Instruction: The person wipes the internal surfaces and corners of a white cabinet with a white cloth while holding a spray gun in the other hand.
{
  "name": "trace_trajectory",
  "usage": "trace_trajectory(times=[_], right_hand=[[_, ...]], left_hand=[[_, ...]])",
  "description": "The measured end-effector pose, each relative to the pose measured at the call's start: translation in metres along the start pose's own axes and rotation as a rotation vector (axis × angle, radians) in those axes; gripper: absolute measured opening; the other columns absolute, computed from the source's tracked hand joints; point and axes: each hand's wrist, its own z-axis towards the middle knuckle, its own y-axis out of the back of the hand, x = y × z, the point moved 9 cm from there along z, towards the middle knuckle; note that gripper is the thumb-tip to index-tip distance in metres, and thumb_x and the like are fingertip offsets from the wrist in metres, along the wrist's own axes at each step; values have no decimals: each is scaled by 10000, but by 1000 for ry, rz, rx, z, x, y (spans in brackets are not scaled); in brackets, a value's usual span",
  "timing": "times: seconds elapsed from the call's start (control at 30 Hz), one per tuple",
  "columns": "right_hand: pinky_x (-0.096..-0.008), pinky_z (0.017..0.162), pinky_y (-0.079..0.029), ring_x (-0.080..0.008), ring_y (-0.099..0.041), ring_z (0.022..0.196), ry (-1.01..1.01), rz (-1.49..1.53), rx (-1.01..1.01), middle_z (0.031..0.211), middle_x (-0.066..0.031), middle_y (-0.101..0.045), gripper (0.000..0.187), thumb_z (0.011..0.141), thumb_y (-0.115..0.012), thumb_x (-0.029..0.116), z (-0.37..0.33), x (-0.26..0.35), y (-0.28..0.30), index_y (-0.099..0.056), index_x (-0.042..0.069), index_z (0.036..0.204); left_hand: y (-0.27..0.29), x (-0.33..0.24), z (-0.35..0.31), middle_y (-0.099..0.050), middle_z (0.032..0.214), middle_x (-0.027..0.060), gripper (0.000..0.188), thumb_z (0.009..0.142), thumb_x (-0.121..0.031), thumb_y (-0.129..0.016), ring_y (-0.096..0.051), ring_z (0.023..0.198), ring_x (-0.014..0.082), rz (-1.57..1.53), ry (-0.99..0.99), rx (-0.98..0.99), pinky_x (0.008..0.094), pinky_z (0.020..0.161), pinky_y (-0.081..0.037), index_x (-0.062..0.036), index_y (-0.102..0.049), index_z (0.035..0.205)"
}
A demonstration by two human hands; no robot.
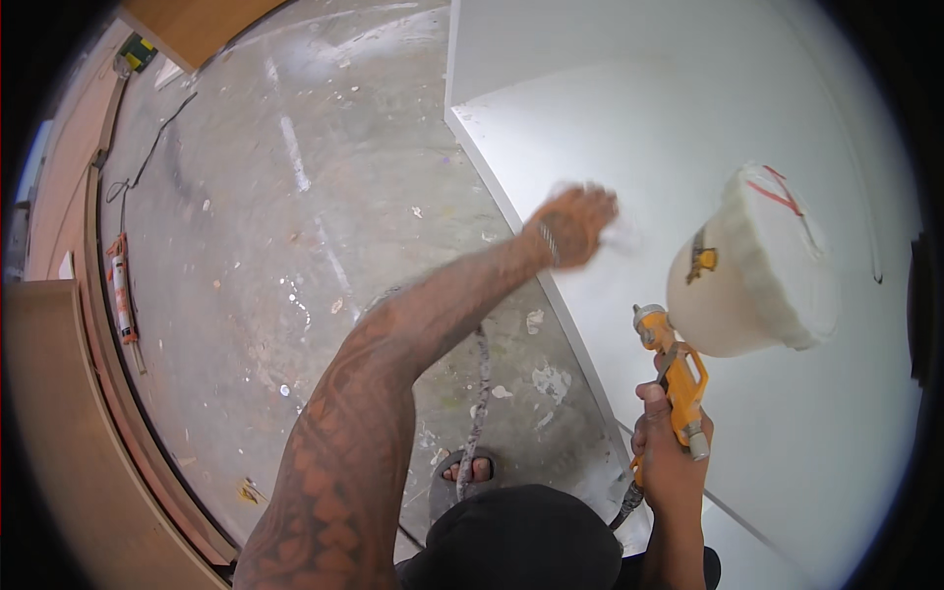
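Observation:
My right hand [674,442] is wrapped round the handle of a yellow spray gun [683,383] with a silver nozzle. A large whitish paint pot [728,285] is joined to the gun and leans to the right. Its pale cover carries a red mark, and a small yellow fitting shows on its side. My left hand [577,226] reaches out over the white panel [551,128], near its left edge. Motion smears its fingers, and a pale blur beside them cannot be made out. Whether the hand touches the panel is unclear.
A paint-spattered hose [477,413] runs down past my sandalled foot [467,472] on the stained concrete floor [246,295]. At the left lie an orange-and-white caulking tube [122,295] and a black cord [162,138]. Brown boards [59,393] stand along the left side.

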Motion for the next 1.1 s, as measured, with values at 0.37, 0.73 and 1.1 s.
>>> trace_trajectory(times=[0.37, 0.73, 1.1], right_hand=[[-230, 484, -417, -63, -484, 526, 54, 73, -142, 845, -49, -617, 435, 1027, -600, 259, 48, 40, 10, -567, -40, 1340], [-236, 497, -409, -61, -521, 551, 74, 128, 109, 862, -51, -648, 425, 1018, -607, 239, 41, 11, -10, -583, -41, 1336], [-238, 499, -401, -71, -469, 557, 133, 302, 138, 946, -59, -606, 497, 1009, -615, 311, 74, 49, -35, -545, -35, 1359]], left_hand=[[61, 174, -10, -436, 1547, 134, 521, 989, -291, -543, -373, 1454, 279, 124, 255, -136, 439, 1195, -300, -63, -463, 1451], [53, 115, -44, -377, 1593, 125, 541, 955, -215, -584, -350, 1474, 304, 45, 134, -33, 489, 1214, -266, -101, -462, 1469], [63, 168, -31, -396, 1574, 125, 520, 995, -307, -516, -353, 1460, 270, 79, 187, -99, 441, 1210, -270, -74, -468, 1457]])
